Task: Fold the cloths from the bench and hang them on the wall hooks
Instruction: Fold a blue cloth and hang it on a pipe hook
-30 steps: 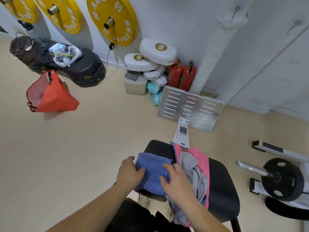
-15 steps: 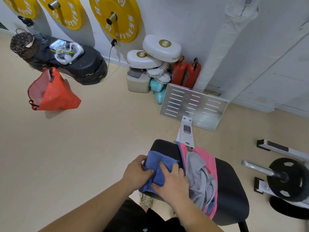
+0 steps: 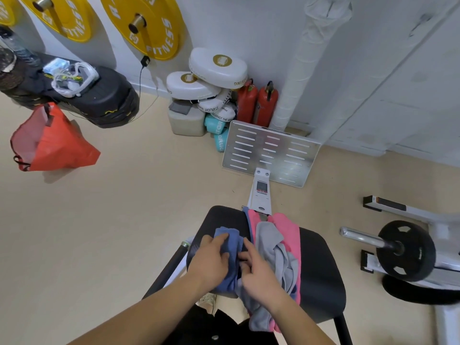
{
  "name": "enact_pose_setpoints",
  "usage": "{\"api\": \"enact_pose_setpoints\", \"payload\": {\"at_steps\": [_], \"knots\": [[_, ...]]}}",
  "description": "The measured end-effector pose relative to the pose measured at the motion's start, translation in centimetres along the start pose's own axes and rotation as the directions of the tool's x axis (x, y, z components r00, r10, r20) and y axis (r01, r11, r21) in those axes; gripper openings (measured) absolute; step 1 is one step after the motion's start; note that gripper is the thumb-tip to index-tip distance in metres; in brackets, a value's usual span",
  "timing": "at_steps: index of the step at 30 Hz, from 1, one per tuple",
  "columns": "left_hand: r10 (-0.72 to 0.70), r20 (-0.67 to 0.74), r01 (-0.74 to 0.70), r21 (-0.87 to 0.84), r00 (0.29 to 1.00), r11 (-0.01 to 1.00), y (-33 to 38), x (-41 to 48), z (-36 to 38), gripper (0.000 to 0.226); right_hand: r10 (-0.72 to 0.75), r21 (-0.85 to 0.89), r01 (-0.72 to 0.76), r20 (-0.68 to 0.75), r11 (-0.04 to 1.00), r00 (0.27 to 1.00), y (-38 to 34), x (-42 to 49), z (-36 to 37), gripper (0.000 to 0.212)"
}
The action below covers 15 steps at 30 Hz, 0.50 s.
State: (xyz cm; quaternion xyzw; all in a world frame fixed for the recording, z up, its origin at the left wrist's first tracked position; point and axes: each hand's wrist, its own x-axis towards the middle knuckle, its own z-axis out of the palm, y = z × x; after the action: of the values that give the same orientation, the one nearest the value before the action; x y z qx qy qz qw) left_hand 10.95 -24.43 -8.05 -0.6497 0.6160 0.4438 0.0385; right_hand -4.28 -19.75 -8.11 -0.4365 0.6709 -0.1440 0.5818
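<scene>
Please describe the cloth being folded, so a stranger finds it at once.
Find the black bench pad, lower middle. On its left part, under the left hand and right hand, lies the blue cloth. Its neighbours, a grey cloth and pink cloth, lie rightward.

Bench (image 3: 321,270) black, blue cloth (image 3: 235,247), grey cloth (image 3: 267,240), pink cloth (image 3: 288,230).

- We have one view only, worn on the head; it faces forward and down, wide-angle
- The bench (image 3: 321,265) lies near below us; the wall (image 3: 249,26) stands farther ahead
</scene>
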Motion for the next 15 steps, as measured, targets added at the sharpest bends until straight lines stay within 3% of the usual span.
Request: {"api": "enact_pose_setpoints", "payload": {"at_steps": [4,7,10,12,15], "knots": [[-0.142,-0.130,0.142,-0.006,0.981,0.990,-0.7,0.2,0.8,0.078,0.008,-0.052,-0.002,0.122,0.999,0.993,0.1,-0.4,-0.6,0.070],[-0.242,-0.089,0.236,-0.077,0.966,0.969,-0.5,0.6,2.0,0.063,0.044,-0.099,-0.023,0.211,0.995,0.977,0.0,-0.3,-0.9,0.076],[-0.215,-0.058,0.210,-0.072,0.975,0.975,-0.2,1.3,2.3,0.050,0.080,-0.239,-0.019,0.249,0.971,0.965,-0.6,-0.1,-1.2,0.076],[-0.168,-0.029,0.165,-0.070,0.985,0.984,-0.3,1.5,1.7,0.047,0.090,-0.238,-0.037,0.215,0.971,0.972,-1.0,-0.1,-1.6,0.055],[-0.057,0.013,0.058,-0.046,0.998,0.997,-0.2,1.0,0.3,0.041,0.076,-0.181,-0.064,0.056,0.981,0.996,-1.7,-0.2,-2.0,0.020]]}}
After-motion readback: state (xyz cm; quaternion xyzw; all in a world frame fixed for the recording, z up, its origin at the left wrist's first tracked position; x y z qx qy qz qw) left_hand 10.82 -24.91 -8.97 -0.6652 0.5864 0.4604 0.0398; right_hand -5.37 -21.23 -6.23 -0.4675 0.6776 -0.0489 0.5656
